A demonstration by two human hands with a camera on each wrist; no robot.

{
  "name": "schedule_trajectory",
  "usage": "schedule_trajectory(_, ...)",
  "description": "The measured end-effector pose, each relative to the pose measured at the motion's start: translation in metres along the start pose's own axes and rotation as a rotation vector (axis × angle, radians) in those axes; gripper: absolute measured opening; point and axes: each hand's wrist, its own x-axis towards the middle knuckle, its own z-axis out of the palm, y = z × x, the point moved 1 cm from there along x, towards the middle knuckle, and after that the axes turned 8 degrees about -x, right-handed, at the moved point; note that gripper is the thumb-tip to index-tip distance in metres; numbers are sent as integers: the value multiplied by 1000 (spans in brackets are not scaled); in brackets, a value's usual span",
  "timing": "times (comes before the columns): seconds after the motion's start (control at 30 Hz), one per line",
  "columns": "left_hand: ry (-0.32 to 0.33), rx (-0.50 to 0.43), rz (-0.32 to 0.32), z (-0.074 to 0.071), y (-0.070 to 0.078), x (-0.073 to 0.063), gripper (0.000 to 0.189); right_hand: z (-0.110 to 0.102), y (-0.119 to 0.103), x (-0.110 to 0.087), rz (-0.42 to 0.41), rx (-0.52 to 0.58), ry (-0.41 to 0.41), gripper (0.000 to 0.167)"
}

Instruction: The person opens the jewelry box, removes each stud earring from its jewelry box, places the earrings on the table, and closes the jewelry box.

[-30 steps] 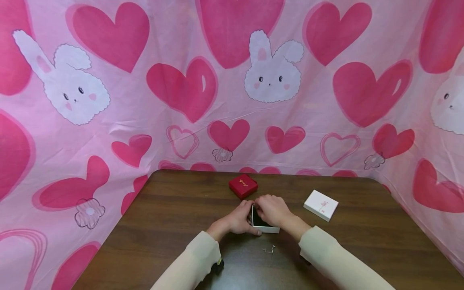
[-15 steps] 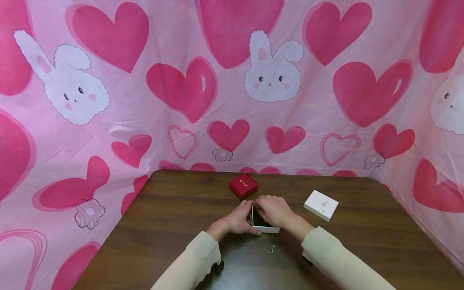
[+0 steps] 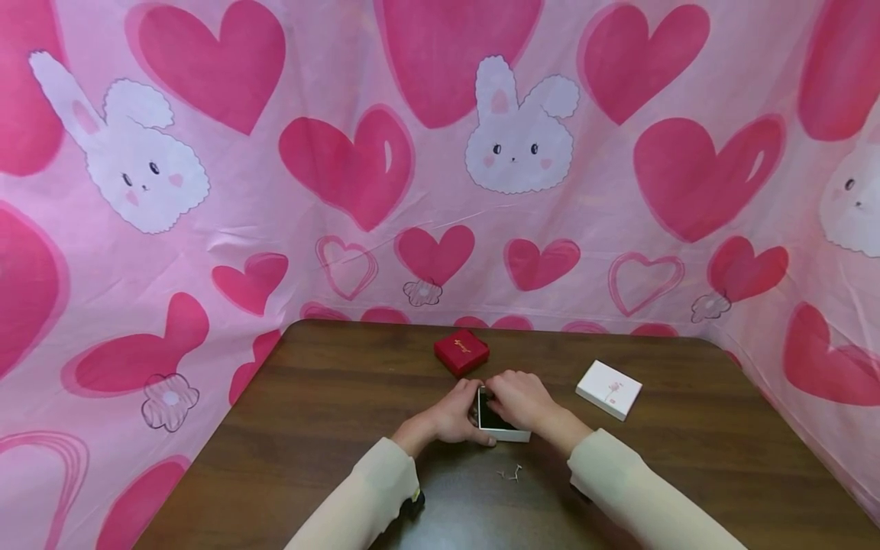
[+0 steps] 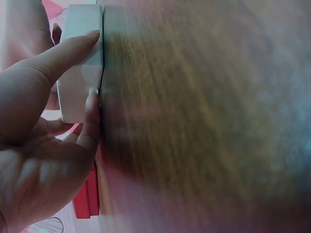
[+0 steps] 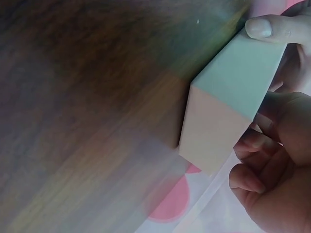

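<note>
My left hand (image 3: 454,416) grips a small white box base (image 3: 505,435) from its left side, thumb along the front wall. In the left wrist view the box's side (image 4: 77,90) sits between the thumb and the lower fingers. A black lining (image 3: 491,418) shows inside the box. My right hand (image 3: 520,399) reaches over the box, fingers curled and fingertips down at its far left corner. Whether those fingertips pinch anything I cannot tell. In the right wrist view the curled fingers (image 5: 248,182) are above the box rim. Small thin silvery pieces (image 3: 512,473) lie on the table in front of the box.
A red box (image 3: 461,352) with gold lettering stands just behind my hands. To the right lies a white lid (image 3: 609,389) with a pink flower print. The brown wooden table (image 3: 330,382) ends at a pink heart-and-rabbit cloth (image 3: 426,191) at the back and sides.
The right hand and forearm shift slightly over the box, fingertips staying at its far left corner. The left hand and the box keep their place.
</note>
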Motion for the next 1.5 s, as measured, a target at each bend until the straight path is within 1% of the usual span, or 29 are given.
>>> schedule_trajectory(0.23, 2, -4, -7, 0, -1, 1, 83, 2, -2, 1, 8, -51, 17, 15)
schedule_trajectory(0.43, -2, -7, -21, 0, -2, 1, 85, -1, -6, -2, -7, -75, 33, 13)
schedule_trajectory(0.5, -4, -6, -14, -1, -1, 0, 85, -1, -6, -2, -14, -86, 38, 13)
schedule_trajectory(0.67, -1, -2, -10, -2, 0, 0, 89, 0, -9, -3, -36, -159, 10, 15)
schedule_trajectory(0.73, -1, -3, -20, -2, 1, -1, 90, 0, -11, -4, -49, -190, -2, 17)
schedule_trajectory(0.83, -1, 2, -13, -1, 1, -2, 91, 0, -13, -5, -68, -226, -7, 17)
schedule_trajectory(0.97, -4, 10, -9, -1, 1, -2, 91, 1, -12, -5, -68, -223, -27, 19)
schedule_trajectory(1.1, -6, 3, -14, -2, 2, -2, 90, 2, -9, -4, -53, -188, -45, 23)
schedule_trajectory(1.2, -5, -4, -6, -3, 3, -2, 89, 2, -7, -3, -45, -157, -49, 21)
schedule_trajectory(1.37, -9, -7, -10, -2, 1, -1, 88, 0, -4, -5, -56, -102, -27, 14)
schedule_trajectory(1.5, -8, 1, -13, -1, 0, 0, 86, 0, -1, -7, -71, -78, 8, 12)
